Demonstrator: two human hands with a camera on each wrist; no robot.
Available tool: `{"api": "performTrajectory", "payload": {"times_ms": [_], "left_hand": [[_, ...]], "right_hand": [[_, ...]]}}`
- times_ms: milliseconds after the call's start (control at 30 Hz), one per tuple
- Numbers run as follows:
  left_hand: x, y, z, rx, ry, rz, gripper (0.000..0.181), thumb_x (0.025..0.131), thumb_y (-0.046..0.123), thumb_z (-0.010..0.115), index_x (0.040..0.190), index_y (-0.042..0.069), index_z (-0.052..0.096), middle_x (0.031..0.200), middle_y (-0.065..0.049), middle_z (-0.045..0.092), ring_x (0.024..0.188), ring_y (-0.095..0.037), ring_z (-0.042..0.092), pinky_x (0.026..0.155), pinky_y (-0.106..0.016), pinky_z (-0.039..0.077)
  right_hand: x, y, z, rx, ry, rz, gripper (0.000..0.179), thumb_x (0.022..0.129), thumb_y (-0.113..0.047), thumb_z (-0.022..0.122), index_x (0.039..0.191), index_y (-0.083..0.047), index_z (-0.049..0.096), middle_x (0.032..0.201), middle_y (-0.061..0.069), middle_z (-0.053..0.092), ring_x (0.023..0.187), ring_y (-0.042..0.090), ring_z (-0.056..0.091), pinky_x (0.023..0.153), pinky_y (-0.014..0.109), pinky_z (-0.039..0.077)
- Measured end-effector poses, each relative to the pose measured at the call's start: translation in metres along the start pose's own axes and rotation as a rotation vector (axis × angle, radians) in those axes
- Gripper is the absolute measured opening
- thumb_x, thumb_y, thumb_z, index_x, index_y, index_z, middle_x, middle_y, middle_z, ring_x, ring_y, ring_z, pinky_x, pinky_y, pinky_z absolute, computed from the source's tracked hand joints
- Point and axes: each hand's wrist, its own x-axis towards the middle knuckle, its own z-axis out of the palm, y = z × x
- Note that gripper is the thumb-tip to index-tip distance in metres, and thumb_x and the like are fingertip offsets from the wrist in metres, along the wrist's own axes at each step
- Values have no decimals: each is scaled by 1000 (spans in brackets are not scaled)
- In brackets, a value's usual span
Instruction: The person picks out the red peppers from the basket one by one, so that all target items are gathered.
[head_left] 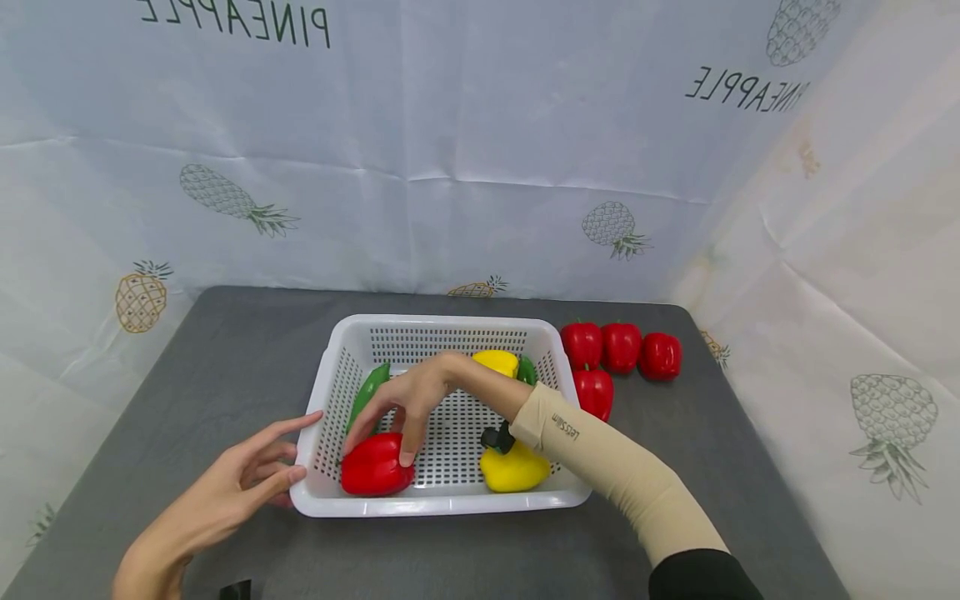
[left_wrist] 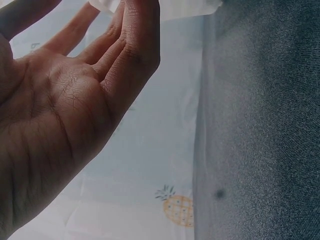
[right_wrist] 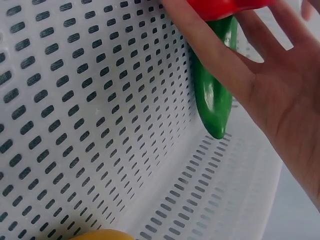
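A white perforated basket (head_left: 442, 506) sits on the grey table. My right hand (head_left: 412, 396) reaches into its front left corner and holds a red bell pepper (head_left: 377, 467) between thumb and fingers. The right wrist view shows that red pepper (right_wrist: 215, 7) at the top edge. Behind it, along the basket's left wall, lies a long green pepper (head_left: 370, 390). My left hand (head_left: 251, 475) grips the basket's left rim, index finger and thumb on the edge. In the left wrist view, only a bit of the basket (left_wrist: 187, 7) shows past the fingers.
Inside the basket's right side are a yellow pepper (head_left: 517, 469) at the front, another yellow pepper (head_left: 497, 362) behind, and a partly hidden green pepper (head_left: 527, 371). Several red bell peppers (head_left: 621, 347) stand on the table right of the basket. A pineapple-print curtain (head_left: 450, 125) hangs behind.
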Motion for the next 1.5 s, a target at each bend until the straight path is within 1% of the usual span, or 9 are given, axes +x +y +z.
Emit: {"api": "performTrajectory", "payload": {"times_ms": [167, 367, 600, 900, 1133, 1233, 1333, 1433, 1500], "left_hand": [[0, 0, 0, 9, 3, 5, 69, 107, 18, 69, 168, 10, 36, 137, -26, 65, 103, 2, 71, 76, -35, 68], [0, 0, 0, 10, 5, -2, 70, 107, 18, 69, 168, 9, 36, 140, -28, 64, 104, 1, 71, 76, -35, 68], [0, -2, -1, -5, 4, 25, 69, 107, 15, 68, 167, 8, 36, 138, -29, 64, 103, 1, 71, 75, -34, 68], [0, -3, 0, -34, 2, 46, 68, 107, 12, 67, 166, 5, 36, 138, -31, 65, 103, 1, 72, 75, -34, 68], [0, -4, 0, -45, -7, 88, 66, 107, 9, 66, 166, 3, 36, 136, -32, 65, 103, -1, 73, 75, -35, 68], [0, -6, 0, -51, -11, 124, 64, 107, 7, 65, 165, 3, 37, 131, -26, 69, 103, -2, 74, 74, -35, 68], [-1, -8, 0, -58, -16, 164, 63, 108, 4, 64, 165, 2, 37, 126, -10, 74, 104, -3, 75, 74, -36, 68], [-1, -10, 0, -59, -19, 173, 62, 108, 4, 63, 165, 3, 37, 124, 3, 74, 104, -3, 74, 74, -35, 68], [-1, -10, 0, -62, -15, 171, 62, 108, 4, 63, 165, 3, 37, 124, 5, 74, 104, -2, 74, 74, -36, 68]], "right_hand": [[-1, -3, 3, 34, 10, 77, 76, 91, -3, 81, 160, -11, 51, 157, 4, 53, 132, 14, 57, 98, 42, 66], [-1, -5, 5, -18, 27, 85, 71, 94, -6, 81, 159, -11, 53, 156, 3, 54, 134, 15, 56, 95, 41, 67], [-1, -10, 10, -50, 78, 128, 62, 96, -12, 81, 153, -16, 59, 150, -2, 56, 132, 6, 53, 92, 38, 68], [-10, -17, 7, -112, 63, 6, 63, 95, -7, 80, 153, -6, 58, 152, 10, 58, 130, 6, 54, 98, 34, 65], [-32, -24, -1, -176, 141, -80, 64, 93, -9, 79, 152, -1, 56, 156, 16, 58, 132, 10, 56, 110, 29, 58], [-43, -25, -3, -184, 185, -106, 65, 93, -11, 79, 152, -1, 56, 157, 16, 58, 133, 11, 56, 112, 30, 57], [-57, -27, -3, -176, 235, -120, 65, 92, -11, 79, 152, -1, 57, 157, 16, 58, 136, 14, 57, 112, 33, 58], [-74, -30, -1, -165, 288, -112, 65, 91, -12, 80, 151, -2, 57, 158, 15, 58, 137, 17, 58, 108, 35, 61], [-86, -33, 0, -163, 323, -99, 65, 92, -12, 81, 151, -3, 57, 158, 15, 57, 138, 20, 58, 106, 36, 62]]}}
